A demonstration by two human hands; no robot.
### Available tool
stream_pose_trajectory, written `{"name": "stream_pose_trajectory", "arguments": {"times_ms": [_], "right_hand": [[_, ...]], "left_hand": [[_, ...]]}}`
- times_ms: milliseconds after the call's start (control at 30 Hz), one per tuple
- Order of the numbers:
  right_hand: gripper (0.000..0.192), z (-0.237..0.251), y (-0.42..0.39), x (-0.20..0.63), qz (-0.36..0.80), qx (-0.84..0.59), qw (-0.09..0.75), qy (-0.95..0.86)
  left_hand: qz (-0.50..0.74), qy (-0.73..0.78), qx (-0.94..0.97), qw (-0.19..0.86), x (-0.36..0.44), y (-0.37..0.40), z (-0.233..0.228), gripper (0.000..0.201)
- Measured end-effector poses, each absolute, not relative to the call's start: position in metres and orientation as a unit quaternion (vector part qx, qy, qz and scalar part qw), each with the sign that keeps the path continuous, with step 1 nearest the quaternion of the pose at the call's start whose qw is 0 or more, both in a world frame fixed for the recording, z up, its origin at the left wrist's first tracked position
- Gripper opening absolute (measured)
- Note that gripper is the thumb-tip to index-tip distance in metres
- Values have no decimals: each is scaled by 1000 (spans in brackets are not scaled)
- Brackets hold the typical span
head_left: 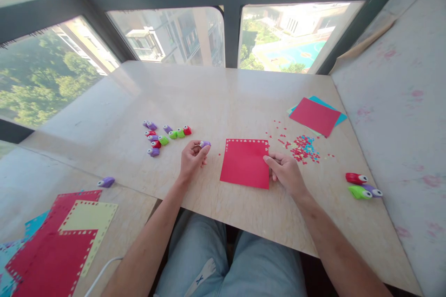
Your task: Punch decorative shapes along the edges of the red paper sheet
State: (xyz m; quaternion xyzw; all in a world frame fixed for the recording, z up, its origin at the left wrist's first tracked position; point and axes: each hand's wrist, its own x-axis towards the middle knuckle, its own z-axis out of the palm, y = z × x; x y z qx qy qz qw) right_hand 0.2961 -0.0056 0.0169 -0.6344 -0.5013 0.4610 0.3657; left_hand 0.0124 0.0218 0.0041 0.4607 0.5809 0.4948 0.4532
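Observation:
A red paper sheet lies flat on the marble table, with a row of heart-shaped holes punched along its far edge. My right hand rests at the sheet's right edge, fingertips touching it. My left hand is just left of the sheet and pinches a small purple paper punch between thumb and fingers.
Several small coloured punches cluster left of my left hand; three more lie at the right and one purple punch at the left edge. Red and blue confetti is scattered near stacked sheets. Punched sheets lie lower left.

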Motion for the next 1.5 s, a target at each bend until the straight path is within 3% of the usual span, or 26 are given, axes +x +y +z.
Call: {"name": "stream_pose_trajectory", "arguments": {"times_ms": [600,1500], "right_hand": [[43,17,-5,293,455,-642,360,-502],[40,17,-8,294,456,-629,395,-491]], "left_hand": [[537,575,427,446,15,26,3,41],[522,588,442,431,18,25,5,38]]}}
